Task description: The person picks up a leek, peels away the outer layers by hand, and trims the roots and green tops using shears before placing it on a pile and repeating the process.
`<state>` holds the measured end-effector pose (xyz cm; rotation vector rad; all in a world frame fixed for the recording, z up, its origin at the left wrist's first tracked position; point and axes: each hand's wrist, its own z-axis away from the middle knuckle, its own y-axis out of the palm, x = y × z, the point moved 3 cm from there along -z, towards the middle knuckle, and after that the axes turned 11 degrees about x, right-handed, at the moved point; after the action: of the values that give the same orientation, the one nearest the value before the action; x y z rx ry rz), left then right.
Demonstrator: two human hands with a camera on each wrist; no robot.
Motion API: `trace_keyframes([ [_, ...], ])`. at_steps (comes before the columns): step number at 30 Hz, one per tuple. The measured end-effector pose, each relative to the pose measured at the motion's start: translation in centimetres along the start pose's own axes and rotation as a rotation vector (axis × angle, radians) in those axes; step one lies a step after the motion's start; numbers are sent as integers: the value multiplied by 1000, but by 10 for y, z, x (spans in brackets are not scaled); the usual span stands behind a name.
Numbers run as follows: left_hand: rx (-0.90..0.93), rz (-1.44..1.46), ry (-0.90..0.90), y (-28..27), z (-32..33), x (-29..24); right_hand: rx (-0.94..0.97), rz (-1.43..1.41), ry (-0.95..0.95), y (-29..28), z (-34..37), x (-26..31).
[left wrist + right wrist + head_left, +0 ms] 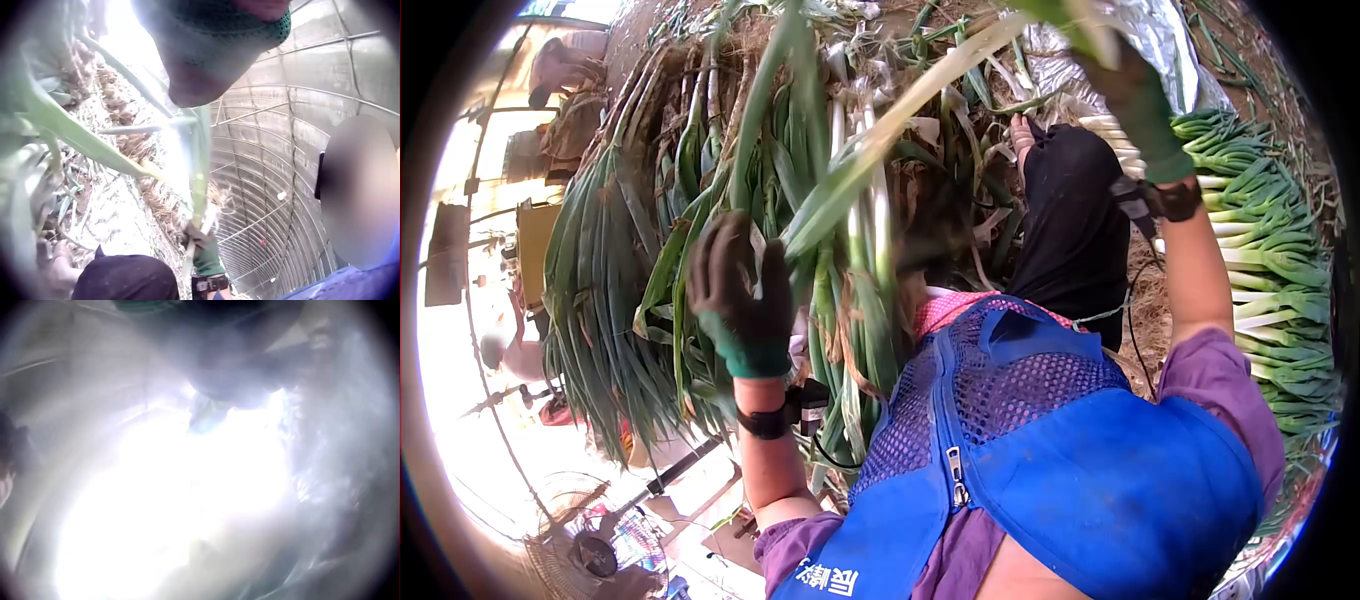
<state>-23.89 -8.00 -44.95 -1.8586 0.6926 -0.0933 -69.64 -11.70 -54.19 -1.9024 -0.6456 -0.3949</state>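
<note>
Both hands wear dark gloves with green cuffs. At the upper right of the head view my right hand (1138, 105) grips a long green onion (915, 105) near its pale end. The left wrist view also shows that right hand (201, 239) wrapped round the stalk. Its green leaves slant down to my left hand (743, 285), whose fingers are extended beside them. Below that hand lies a heap of untrimmed green onions (605, 260) with long dark leaves. Glare washes out most of the right wrist view.
Cleaned green onions (1265, 255) lie in a row along the right side. A bent leg in black trousers (1075, 215) and a bare foot (1022, 138) are between. Silvery sheeting (1190, 60) lies at the top right. A fan (595, 550) stands at the lower left.
</note>
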Motion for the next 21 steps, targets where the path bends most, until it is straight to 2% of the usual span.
trace_keyframes([
  [1, 68, -21, 7, 14, 4, 9, 51, -256, 467, -26, 8, -8],
  [3, 268, 41, -71, 45, 11, 25, -31, -335, 400, -38, 48, -63],
  [4, 345, -24, -92, 61, 11, 32, -69, -373, 365, -44, 68, -91],
  [5, 424, -89, -114, 77, 12, 41, -118, -439, 570, -45, 91, -103],
  [6, 490, -220, -91, 96, 14, 51, -138, -569, 855, -45, 111, -116],
  [7, 610, -401, -113, 115, 19, 67, -139, -587, 897, -46, 131, -121],
  [10, 938, -214, -339, 145, 23, 106, -122, -682, 998, -49, 192, -144],
  [11, 1051, -137, -424, 142, 19, 107, -41, -717, 1182, -51, 211, -161],
  [12, 1164, -58, -508, 139, 15, 106, -20, -762, 1168, -49, 219, -168],
  [14, 1185, -71, -442, 130, 4, 96, 57, -745, 1220, -47, 214, -171],
  [15, 1192, -76, -412, 129, 2, 95, 196, -597, 1264, -48, 199, -169],
  [16, 1151, 2, -472, 138, 5, 111, 341, -487, 1181, -43, 180, -171],
  [17, 1158, -98, -443, 131, -6, 113, 481, -378, 1089, -36, 156, -177],
  [18, 1191, -37, -490, 122, -15, 118, 518, -363, 1032, -26, 121, -171],
  [19, 1222, 24, -534, 112, -28, 123, 553, -77, 939, -18, 79, -182],
  [21, 1101, 28, -427, 87, -83, 140, 635, 26, 911, -2, -33, -181],
])
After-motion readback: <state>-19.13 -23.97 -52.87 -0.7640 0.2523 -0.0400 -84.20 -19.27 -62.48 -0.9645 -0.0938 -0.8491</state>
